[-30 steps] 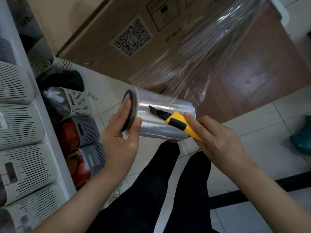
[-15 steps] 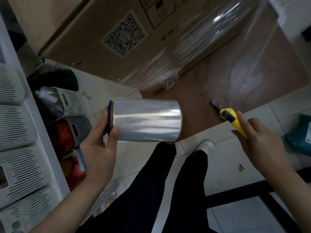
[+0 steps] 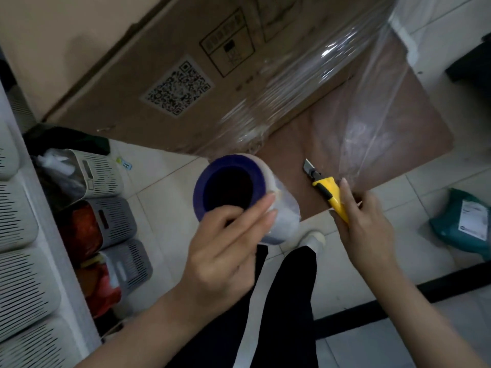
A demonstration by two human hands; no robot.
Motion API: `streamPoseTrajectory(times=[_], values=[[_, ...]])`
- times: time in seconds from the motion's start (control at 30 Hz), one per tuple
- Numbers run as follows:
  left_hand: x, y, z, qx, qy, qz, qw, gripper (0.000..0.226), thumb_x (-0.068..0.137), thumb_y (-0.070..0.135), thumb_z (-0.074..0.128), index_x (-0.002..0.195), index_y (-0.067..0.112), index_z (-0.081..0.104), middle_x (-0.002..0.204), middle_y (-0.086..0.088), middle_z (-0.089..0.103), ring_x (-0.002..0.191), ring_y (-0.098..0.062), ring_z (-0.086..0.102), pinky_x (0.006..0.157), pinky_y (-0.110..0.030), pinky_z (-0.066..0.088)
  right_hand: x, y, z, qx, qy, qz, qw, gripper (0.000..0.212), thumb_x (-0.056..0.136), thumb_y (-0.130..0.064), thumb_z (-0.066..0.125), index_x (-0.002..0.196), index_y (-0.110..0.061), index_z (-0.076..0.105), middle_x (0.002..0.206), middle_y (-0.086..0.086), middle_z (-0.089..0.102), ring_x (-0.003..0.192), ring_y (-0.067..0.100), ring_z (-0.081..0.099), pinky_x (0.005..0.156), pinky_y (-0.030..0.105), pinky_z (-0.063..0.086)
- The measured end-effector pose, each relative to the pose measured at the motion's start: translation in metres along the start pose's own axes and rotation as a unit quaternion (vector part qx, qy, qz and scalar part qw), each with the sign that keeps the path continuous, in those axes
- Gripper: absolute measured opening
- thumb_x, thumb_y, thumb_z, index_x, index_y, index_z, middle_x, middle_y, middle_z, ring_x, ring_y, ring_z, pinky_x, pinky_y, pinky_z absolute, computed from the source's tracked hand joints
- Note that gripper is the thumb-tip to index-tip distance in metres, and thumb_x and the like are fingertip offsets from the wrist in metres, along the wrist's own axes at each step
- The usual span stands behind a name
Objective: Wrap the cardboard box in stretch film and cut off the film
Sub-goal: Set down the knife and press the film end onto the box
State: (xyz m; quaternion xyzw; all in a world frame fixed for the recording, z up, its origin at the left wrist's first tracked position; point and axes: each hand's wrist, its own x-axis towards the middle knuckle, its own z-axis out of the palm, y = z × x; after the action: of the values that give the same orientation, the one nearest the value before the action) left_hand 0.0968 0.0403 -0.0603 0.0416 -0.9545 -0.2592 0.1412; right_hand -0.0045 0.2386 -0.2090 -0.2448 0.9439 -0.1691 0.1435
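Cardboard box (image 3: 138,83): lies on the floor, its right part wrapped in film (image 3: 300,83).
Left hand (image 3: 225,251): below the box, clasping the film roll (image 3: 239,195), blue core end facing up.
Right hand (image 3: 364,224): right of the roll, closed around the yellow knife (image 3: 328,191), blade out.

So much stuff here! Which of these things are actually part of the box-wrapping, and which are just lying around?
Part of the job:
- cardboard box, partly wrapped
- stretch film hanging loose off the box
- film roll in the left hand
- yellow utility knife, blade out, in the right hand

Just lying about:
- slotted storage bins with their contents
- teal parcel on the floor
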Motion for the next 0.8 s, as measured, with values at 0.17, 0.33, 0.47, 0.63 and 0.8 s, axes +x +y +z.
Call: streamPoseTrajectory(times=[0.17,0.33,0.47,0.63,0.8], values=[[0.009,0.008,0.007,0.005,-0.006,0.058,0.998,0.043,0.068,-0.023,0.067,0.108,-0.005,0.067,0.121,-0.016,0.063,0.076,-0.034,0.063,0.070,-0.038,0.051,0.012,0.000,-0.004,0.063,-0.015,0.110,0.992,0.085,0.075,-0.030,0.080,0.146,-0.008,0.038,0.103,0.025,0.048,0.092,0.041,0.052,0.057,0.035,0.037],[0.023,0.014,0.011,0.006,0.001,0.080,0.997,0.044,0.074,-0.022,0.057,0.112,-0.001,0.067,0.123,-0.010,0.062,0.080,-0.033,0.062,0.070,-0.041,0.051,0.024,0.004,-0.022,0.109,-0.007,0.143,0.984,0.076,0.080,-0.030,0.076,0.144,-0.012,0.041,0.118,0.021,0.045,0.104,0.037,0.050,0.071,0.035,0.040],[0.018,0.012,0.015,0.033,-0.034,0.086,0.995,0.046,0.076,-0.020,0.056,0.114,0.003,0.067,0.126,-0.006,0.062,0.080,-0.031,0.062,0.068,-0.041,0.049,0.037,0.008,-0.026,0.098,0.022,0.144,0.984,0.056,0.087,-0.021,0.067,0.139,-0.012,0.047,0.112,0.022,0.045,0.100,0.039,0.050,0.070,0.036,0.042],[0.007,0.006,0.011,0.034,-0.066,0.072,0.995,0.044,0.079,-0.018,0.057,0.117,0.002,0.065,0.127,-0.008,0.062,0.088,-0.032,0.067,0.073,-0.038,0.051,0.049,0.000,-0.021,0.098,0.055,0.164,0.980,0.052,0.090,-0.019,0.063,0.139,-0.009,0.049,0.111,0.025,0.049,0.102,0.041,0.049,0.075,0.045,0.045],[-0.008,0.013,0.016,0.041,-0.107,0.082,0.990,0.044,0.085,-0.012,0.055,0.125,0.004,0.059,0.133,-0.005,0.058,0.090,-0.028,0.069,0.076,-0.037,0.052,0.057,-0.003,-0.021,0.122,0.059,0.176,0.975,0.046,0.088,-0.021,0.064,0.132,-0.008,0.056,0.109,0.023,0.053,0.102,0.039,0.049,0.084,0.044,0.042]])
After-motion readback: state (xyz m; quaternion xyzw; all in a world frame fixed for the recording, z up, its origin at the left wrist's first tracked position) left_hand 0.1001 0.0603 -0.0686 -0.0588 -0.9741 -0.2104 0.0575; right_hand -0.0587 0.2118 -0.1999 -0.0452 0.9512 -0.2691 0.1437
